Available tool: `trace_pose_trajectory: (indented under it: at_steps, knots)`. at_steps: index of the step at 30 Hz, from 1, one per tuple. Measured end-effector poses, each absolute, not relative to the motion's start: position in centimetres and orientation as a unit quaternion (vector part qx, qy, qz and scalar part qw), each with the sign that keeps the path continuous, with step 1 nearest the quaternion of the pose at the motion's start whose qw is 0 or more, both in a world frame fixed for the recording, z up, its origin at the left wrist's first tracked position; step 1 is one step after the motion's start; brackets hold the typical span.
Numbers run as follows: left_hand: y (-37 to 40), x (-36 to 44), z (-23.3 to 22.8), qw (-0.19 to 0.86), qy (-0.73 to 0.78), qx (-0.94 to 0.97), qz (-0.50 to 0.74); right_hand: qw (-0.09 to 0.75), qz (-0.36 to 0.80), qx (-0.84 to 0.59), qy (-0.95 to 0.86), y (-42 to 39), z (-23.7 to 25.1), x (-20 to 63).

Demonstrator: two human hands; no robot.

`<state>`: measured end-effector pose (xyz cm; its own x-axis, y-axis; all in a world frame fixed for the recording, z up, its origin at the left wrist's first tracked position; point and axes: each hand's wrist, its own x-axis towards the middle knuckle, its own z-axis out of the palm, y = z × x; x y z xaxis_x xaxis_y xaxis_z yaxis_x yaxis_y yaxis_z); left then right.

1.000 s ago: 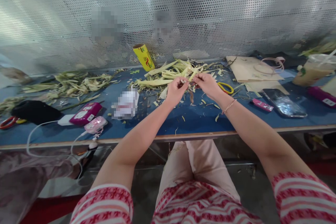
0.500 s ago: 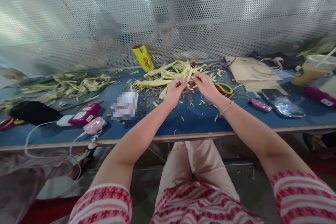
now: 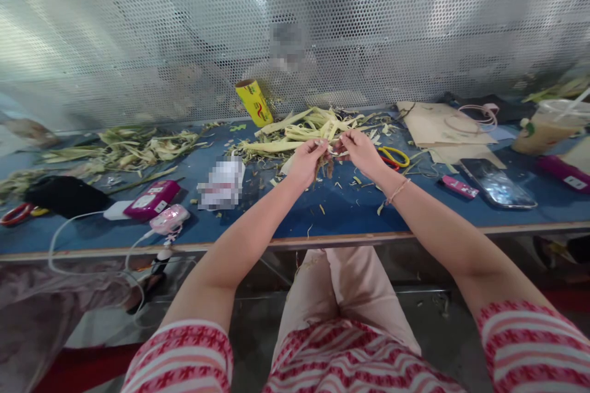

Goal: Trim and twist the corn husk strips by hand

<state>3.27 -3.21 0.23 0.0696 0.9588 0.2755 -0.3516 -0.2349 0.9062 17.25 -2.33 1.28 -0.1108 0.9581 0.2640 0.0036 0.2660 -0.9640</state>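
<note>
head view: one camera, looking down over the blue desk (image 3: pixel 341 212).
left hand (image 3: pixel 308 161): pinched on the small brownish leaf piece (image 3: pixel 329 158), steadying its near end.
right hand (image 3: pixel 364 150): pinched on the same piece from 3 o'clock, both lifted just above the desk for a clear look.
leaf piece: between the fingertips, centre desk.
around: leaf strip pile (image 3: pixel 304 129) at 12 o'clock, yellow-handled scissors (image 3: pixel 394 156) and phone (image 3: pixel 498 183) at 3 o'clock, yellow roll (image 3: pixel 254 102) at 11, pink gadgets (image 3: pixel 152 199) at 9.
in the way: loose scraps under the hands.

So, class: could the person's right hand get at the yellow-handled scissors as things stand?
Probably yes. The scissors lie flat on the blue table, just beside the right hand, with nothing between them. But that hand and the left hand are pinching a small brown piece, so it would have to let go first.
</note>
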Motion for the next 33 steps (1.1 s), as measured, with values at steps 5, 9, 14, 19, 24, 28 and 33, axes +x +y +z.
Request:
trace_pose_trajectory:
  at_steps: [5,9,14,19,24,28,33]
  knots:
    - [-3.4,3.5,0.3,0.526,0.327,0.496,0.609,0.531,0.373,-0.419,-0.635,-2.5,1.1,17.4]
    - [-3.8,3.5,0.6,0.497,0.355,0.512,0.604,0.529,0.309,-0.422,-0.668,-2.7,0.8,17.3]
    - [-4.1,3.4,0.7,0.475,0.363,0.523,0.608,0.521,0.281,-0.421,-0.687,-2.9,0.3,17.0]
    - [-3.7,3.3,0.3,0.466,0.364,0.53,0.608,0.512,0.26,-0.423,-0.7,-3.4,0.6,17.1]
    - [-3.4,3.3,0.1,0.479,0.36,0.527,0.602,0.508,0.239,-0.416,-0.715,-4.2,1.6,17.4]
    - [-3.6,3.4,0.4,0.475,0.372,0.531,0.595,0.499,0.209,-0.409,-0.734,-4.2,2.0,17.6]
    - [-4.0,3.3,0.6,0.472,0.366,0.55,0.584,0.487,0.177,-0.415,-0.748,-3.8,2.0,17.9]
